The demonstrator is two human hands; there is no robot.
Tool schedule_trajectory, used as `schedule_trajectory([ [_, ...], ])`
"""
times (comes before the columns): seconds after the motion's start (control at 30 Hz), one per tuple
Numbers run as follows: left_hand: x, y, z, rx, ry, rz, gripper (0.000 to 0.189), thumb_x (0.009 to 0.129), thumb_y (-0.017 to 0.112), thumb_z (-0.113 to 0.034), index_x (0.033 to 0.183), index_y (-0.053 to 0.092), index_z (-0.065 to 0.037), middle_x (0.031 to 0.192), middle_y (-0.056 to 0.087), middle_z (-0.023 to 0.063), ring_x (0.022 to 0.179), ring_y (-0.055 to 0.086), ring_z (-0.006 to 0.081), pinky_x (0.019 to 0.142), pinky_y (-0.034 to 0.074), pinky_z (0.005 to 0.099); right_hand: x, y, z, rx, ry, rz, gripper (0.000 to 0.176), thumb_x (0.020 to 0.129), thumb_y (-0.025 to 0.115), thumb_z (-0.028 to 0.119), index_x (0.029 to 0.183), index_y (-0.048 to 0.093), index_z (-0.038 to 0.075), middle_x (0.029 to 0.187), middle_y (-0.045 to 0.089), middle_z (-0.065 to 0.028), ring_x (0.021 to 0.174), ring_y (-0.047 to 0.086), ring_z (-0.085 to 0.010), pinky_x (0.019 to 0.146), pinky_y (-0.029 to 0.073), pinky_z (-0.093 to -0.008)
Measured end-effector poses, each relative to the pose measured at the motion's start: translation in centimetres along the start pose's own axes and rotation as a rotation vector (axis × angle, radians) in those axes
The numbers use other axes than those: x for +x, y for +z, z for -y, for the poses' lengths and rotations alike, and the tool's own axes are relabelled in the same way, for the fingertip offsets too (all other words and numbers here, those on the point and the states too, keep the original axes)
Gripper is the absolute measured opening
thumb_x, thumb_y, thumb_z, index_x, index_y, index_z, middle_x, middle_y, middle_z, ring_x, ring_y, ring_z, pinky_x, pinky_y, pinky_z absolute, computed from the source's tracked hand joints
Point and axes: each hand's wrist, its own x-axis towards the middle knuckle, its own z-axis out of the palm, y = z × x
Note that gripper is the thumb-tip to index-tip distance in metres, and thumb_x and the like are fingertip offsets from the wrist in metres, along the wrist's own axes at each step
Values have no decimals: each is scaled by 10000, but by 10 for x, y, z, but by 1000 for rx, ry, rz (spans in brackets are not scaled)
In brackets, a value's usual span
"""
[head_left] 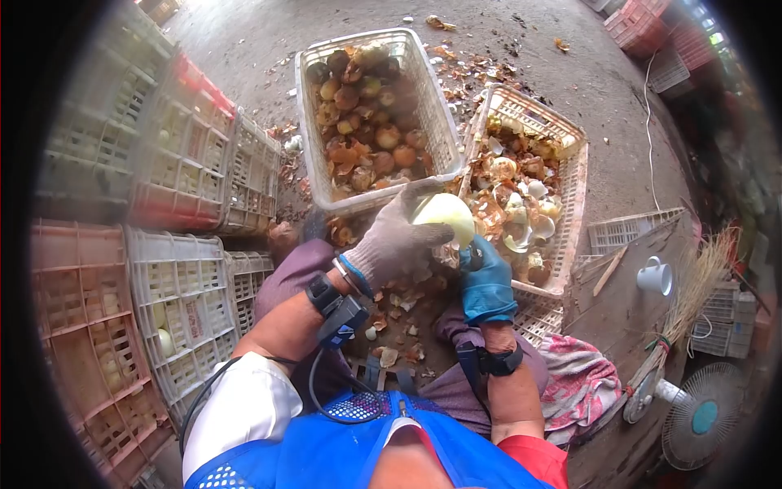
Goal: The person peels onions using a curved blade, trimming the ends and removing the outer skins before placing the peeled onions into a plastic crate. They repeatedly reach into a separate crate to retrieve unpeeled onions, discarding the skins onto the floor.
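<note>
A pale, peeled onion [446, 217] is held between the thumb and fingers of my left hand [399, 236], which wears a grey knit glove. My right hand [484, 281], in a blue glove, is closed just below the onion's right side. Whatever its fingers grip is hidden. Beyond my hands stands a white crate [440, 106] of unpeeled brown onions [371, 118]. Close to my right hand is a second crate [575, 196], filled with onion skins and peelings [509, 191].
Stacked crates [191, 281] line my left side, some with pale onions inside. At right a white mug [654, 277] sits on a board, near a straw broom [692, 285] and a fan [702, 416]. A pink-and-white cloth [578, 379] lies by my leg. Skins litter the floor.
</note>
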Motion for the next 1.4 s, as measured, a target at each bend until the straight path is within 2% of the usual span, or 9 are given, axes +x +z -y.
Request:
schedule_trajectory([
  [0.13, 0, -1, -8, 362, 49, -37, 771, 779, 889, -237, 1414, 504, -28, 1304, 610, 99, 1235, 567, 188, 1079, 457, 350, 1, 0, -10, 71, 60, 29, 268, 1000, 694, 163, 1232, 706, 29, 927, 759, -110, 807, 677, -93, 752, 550, -295],
  [0.23, -2, -2, -14, 419, 36, -8, 752, 785, 884, -254, 1401, 517, -27, 1310, 609, 101, 1235, 567, 182, 1075, 460, 347, 0, -5, -5, 157, 250, 130, 245, 1010, 686, 169, 1211, 716, 32, 915, 749, -62, 783, 656, -75, 721, 536, -279],
  [0.53, 6, -10, 9, -260, -128, 124, 768, 847, 806, -249, 1503, 446, -73, 1347, 584, 90, 1197, 605, 192, 975, 551, 342, -1, -15, 19, 491, 507, 258, 255, 1013, 692, 191, 1229, 723, 59, 975, 741, -2, 754, 621, -61, 693, 532, -259],
  [0.63, 3, -8, 8, -456, -199, 122, 761, 862, 789, -252, 1509, 428, -79, 1363, 566, 99, 1186, 618, 214, 973, 565, 369, 0, -4, -1, 239, 334, 200, 288, 1005, 697, 188, 1258, 706, 52, 1006, 760, -63, 799, 687, -106, 734, 573, -297],
  [0.73, 3, -8, 10, -489, -211, 101, 757, 858, 791, -247, 1498, 426, -75, 1359, 561, 110, 1184, 622, 223, 974, 572, 378, -4, -1, 6, 76, 115, 50, 298, 1010, 688, 181, 1269, 702, 36, 1041, 752, -71, 882, 649, -79, 767, 535, -264],
  [0.83, 9, -14, 19, -438, -168, 97, 775, 840, 802, -243, 1490, 422, -58, 1342, 571, 121, 1185, 621, 235, 981, 570, 387, -3, -3, 11, -33, 62, 21, 319, 1010, 672, 181, 1299, 687, 44, 1088, 752, -151, 927, 703, -155, 830, 560, -317],
  [1.03, 7, -8, 6, -86, -2, 21, 791, 799, 825, -225, 1460, 441, -22, 1311, 587, 110, 1182, 605, 203, 1014, 531, 354, -3, -8, 4, -261, -83, -75, 299, 1016, 644, 199, 1268, 696, 48, 1180, 728, -203, 1052, 726, -339, 886, 571, -397],
  [1.2, 7, -7, 2, 189, 45, -46, 783, 782, 843, -209, 1442, 471, -13, 1294, 593, 88, 1178, 588, 164, 1034, 495, 307, -3, -8, 4, -272, -90, -77, 293, 1012, 645, 192, 1264, 696, 51, 1171, 727, -208, 1059, 719, -353, 891, 571, -407],
  [1.4, 10, -8, 13, 40, 31, -70, 783, 784, 866, -198, 1439, 475, -16, 1307, 597, 90, 1195, 583, 176, 1047, 489, 331, -3, -6, 4, -310, -20, -35, 295, 1002, 656, 189, 1271, 692, 74, 1168, 723, -219, 1051, 718, -374, 886, 574, -416],
])
